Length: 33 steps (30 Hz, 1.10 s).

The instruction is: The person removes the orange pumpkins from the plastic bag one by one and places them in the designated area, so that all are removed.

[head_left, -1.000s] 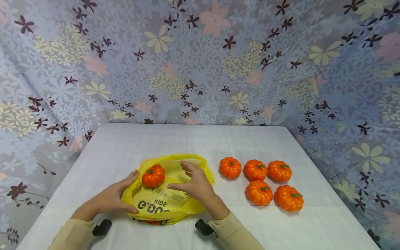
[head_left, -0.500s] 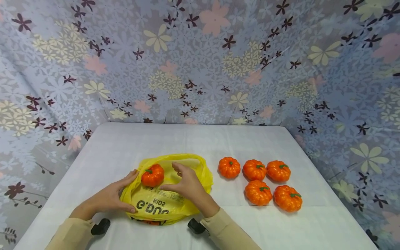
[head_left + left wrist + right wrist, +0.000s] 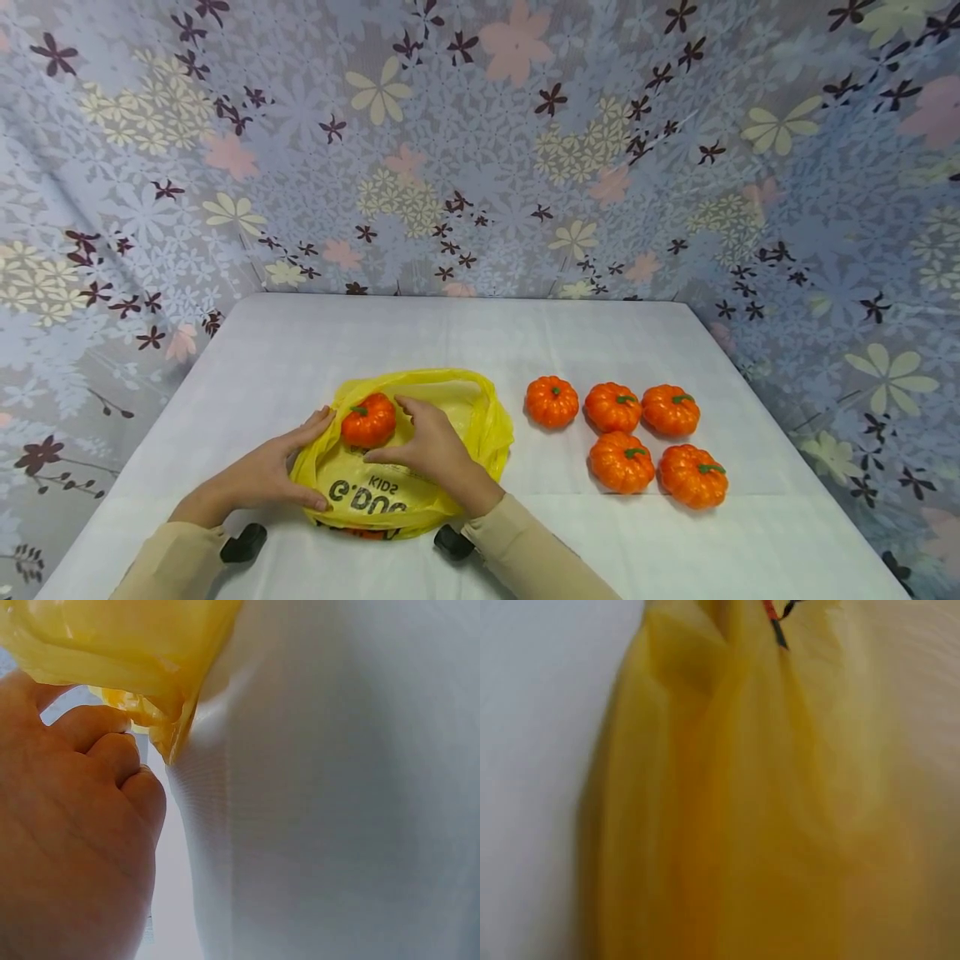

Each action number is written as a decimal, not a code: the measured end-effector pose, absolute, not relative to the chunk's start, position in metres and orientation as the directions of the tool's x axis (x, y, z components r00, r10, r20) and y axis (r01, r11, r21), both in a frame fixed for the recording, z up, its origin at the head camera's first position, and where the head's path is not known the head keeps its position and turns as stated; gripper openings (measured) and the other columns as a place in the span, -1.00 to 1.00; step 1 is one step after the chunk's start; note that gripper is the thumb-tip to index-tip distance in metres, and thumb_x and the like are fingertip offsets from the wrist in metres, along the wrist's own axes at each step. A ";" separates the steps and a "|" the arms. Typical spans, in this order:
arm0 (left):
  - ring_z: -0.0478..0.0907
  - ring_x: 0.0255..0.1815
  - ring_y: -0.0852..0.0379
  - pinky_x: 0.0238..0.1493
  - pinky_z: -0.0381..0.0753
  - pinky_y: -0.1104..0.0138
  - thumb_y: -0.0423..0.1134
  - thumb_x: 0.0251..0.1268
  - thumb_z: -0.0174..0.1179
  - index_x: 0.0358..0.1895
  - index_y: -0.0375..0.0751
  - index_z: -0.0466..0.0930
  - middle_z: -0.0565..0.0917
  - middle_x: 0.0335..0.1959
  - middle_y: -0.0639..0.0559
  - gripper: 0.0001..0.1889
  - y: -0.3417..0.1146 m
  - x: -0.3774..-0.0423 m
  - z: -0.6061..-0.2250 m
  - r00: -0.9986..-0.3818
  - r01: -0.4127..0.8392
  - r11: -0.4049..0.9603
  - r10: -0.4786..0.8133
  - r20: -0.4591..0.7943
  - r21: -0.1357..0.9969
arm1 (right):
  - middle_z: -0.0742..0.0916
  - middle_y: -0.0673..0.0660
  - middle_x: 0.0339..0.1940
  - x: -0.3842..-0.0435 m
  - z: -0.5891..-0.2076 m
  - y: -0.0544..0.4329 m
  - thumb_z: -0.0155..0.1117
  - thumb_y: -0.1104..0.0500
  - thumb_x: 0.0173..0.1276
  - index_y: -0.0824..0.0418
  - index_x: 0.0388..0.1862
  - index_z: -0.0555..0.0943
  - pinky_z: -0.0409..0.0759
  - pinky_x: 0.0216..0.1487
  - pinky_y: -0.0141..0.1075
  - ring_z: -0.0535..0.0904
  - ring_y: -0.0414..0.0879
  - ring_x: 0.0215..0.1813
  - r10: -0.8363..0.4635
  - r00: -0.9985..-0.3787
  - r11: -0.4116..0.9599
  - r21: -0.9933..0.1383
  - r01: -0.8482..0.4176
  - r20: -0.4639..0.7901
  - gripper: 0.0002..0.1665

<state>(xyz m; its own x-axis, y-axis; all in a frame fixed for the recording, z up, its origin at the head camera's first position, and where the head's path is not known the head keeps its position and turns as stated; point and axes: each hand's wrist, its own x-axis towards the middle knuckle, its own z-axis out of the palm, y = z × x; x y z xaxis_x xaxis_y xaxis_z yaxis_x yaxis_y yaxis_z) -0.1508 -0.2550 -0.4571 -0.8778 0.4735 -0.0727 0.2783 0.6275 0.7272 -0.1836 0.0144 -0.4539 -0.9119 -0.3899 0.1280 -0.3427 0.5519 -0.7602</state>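
A yellow plastic bag point(image 3: 480, 483) with dark lettering lies on its side of the table, its mouth held wide. Inside, toward the left, rests a small orange pumpkin point(image 3: 367, 421) with a green stem. My left hand point(image 3: 258, 479) holds the bag's left rim, thumb low and fingers high; the left wrist view has its curled fingers point(image 3: 112, 750) against the plastic. My right hand point(image 3: 435, 450) reaches into the bag mouth, thumb and fingers spread, fingertips just right of the pumpkin. In the right wrist view yellow plastic point(image 3: 765, 787) hides that hand.
Several more orange pumpkins stand right of the bag, among them a back-left pumpkin point(image 3: 552, 402) and a front-right pumpkin point(image 3: 693, 477). A white cloth covers the table point(image 3: 465, 333). Flowered fabric point(image 3: 480, 150) hangs behind and at the sides.
My right hand has moved left inside the bag, closer to the pumpkin. My left hand, the bag and the pumpkins stay about where they were.
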 end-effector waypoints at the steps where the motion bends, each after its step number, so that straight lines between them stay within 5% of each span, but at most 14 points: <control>1: -0.16 0.58 -0.37 0.41 -0.06 -0.35 0.08 -0.07 0.59 0.62 -0.18 0.00 -0.10 0.63 -0.25 0.22 -0.255 -0.151 -0.457 -0.877 0.276 0.626 0.475 -0.075 0.729 | 0.57 0.16 0.37 -0.184 -0.455 0.013 0.68 -0.21 -0.04 0.29 0.44 0.43 0.51 0.30 -0.16 0.52 0.04 0.32 -0.391 -0.911 0.565 -0.748 -0.349 0.130 0.15; 17: -0.15 0.58 -0.36 0.41 -0.06 -0.34 0.08 -0.08 0.59 0.61 -0.21 0.02 -0.09 0.62 -0.24 0.22 -0.255 -0.149 -0.459 -0.876 0.287 0.610 0.480 -0.055 0.739 | 0.70 0.08 0.14 -0.186 -0.457 -0.002 0.67 -0.12 0.03 0.24 0.28 0.55 0.59 0.16 -0.30 0.62 -0.10 0.12 -0.337 -0.927 0.575 -0.744 -0.340 0.164 -0.10; 24: -0.15 0.58 -0.37 0.41 -0.05 -0.34 0.10 -0.08 0.59 0.61 -0.20 0.03 -0.08 0.62 -0.25 0.22 -0.255 -0.150 -0.458 -0.876 0.293 0.614 0.479 -0.051 0.733 | 0.71 -0.02 -0.04 -0.186 -0.459 -0.002 0.67 -0.13 0.02 0.20 0.13 0.60 0.59 -0.09 -0.39 0.58 -0.15 -0.10 -0.315 -0.937 0.543 -0.782 -0.306 0.149 -0.23; 33: -0.14 0.58 -0.37 0.40 -0.05 -0.36 0.11 -0.09 0.59 0.61 -0.21 0.03 -0.08 0.62 -0.27 0.22 -0.256 -0.149 -0.458 -0.879 0.293 0.619 0.474 -0.049 0.729 | 0.71 -0.03 -0.09 -0.184 -0.456 -0.001 0.68 -0.12 0.00 0.19 0.09 0.61 0.61 -0.12 -0.41 0.59 -0.14 -0.12 -0.315 -0.938 0.518 -0.802 -0.297 0.144 -0.26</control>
